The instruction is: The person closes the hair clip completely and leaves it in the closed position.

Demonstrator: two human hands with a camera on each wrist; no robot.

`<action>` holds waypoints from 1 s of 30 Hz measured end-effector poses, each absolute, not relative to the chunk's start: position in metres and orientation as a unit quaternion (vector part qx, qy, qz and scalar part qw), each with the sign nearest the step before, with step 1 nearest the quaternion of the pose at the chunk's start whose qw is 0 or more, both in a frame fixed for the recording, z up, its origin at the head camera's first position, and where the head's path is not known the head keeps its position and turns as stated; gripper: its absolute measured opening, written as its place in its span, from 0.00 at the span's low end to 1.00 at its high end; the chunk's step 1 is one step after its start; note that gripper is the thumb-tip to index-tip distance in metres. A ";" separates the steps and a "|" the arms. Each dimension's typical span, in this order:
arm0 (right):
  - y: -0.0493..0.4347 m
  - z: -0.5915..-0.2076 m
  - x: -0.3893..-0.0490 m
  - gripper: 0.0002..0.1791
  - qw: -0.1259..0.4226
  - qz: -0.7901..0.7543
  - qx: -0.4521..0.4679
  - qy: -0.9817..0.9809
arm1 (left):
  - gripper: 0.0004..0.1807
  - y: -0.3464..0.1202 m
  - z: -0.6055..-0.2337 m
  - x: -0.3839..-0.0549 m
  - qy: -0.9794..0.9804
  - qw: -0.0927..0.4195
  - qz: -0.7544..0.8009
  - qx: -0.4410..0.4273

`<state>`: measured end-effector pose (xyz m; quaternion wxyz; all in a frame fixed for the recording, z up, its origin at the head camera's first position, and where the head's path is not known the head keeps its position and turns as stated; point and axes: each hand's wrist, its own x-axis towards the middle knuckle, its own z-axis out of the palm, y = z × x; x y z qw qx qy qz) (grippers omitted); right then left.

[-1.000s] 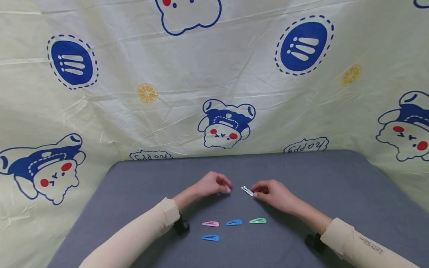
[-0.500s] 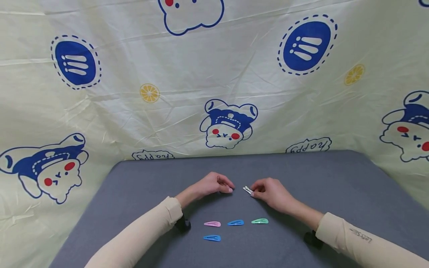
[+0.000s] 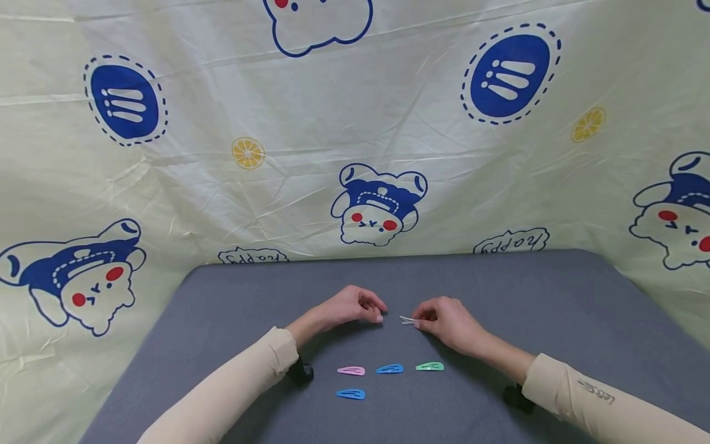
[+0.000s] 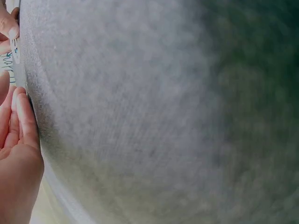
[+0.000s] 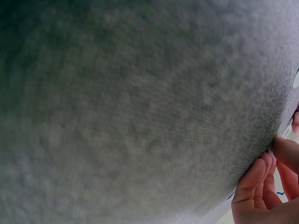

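My right hand [image 3: 452, 324] pinches a white snap hair clip [image 3: 407, 320] between thumb and fingertips, its free end pointing left. The clip looks split into two prongs in the head view. In the left wrist view the white clip [image 4: 16, 50] shows at the upper left edge, in the right hand's fingers. My left hand [image 3: 355, 305] lies just left of the clip, apart from it, fingers loosely bent and holding nothing. Nearer the front lie a pink hair clip [image 3: 351, 370], a blue hair clip [image 3: 390, 369] and a green hair clip [image 3: 429, 366] in a row. Another blue hair clip [image 3: 350, 394] lies below the pink one.
The grey cloth-covered table [image 3: 266, 283] reaches back to a pale printed curtain [image 3: 299, 185] with bear drawings. Dark wrist cameras [image 3: 301, 372] sit under both sleeves, close over the cloth.
The white clip has turned in the right hand's fingers from slanting to nearly level and more edge-on. The left hand has barely moved. The clips on the table lie as before.
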<state>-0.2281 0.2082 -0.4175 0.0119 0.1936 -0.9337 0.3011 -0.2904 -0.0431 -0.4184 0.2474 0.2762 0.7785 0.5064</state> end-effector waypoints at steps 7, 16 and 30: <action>0.210 -0.414 -0.227 0.02 0.001 0.303 0.200 -0.932 | 0.13 -0.043 -0.414 -0.287 0.794 0.232 0.478 0.295; 0.209 -0.406 -0.225 0.02 0.004 0.315 0.200 -0.928 | 0.13 -0.042 -0.411 -0.282 0.811 0.204 0.467 0.289; 0.199 -0.405 -0.217 0.03 0.043 0.352 0.170 -0.919 | 0.14 -0.051 -0.409 -0.275 0.813 0.174 0.481 0.278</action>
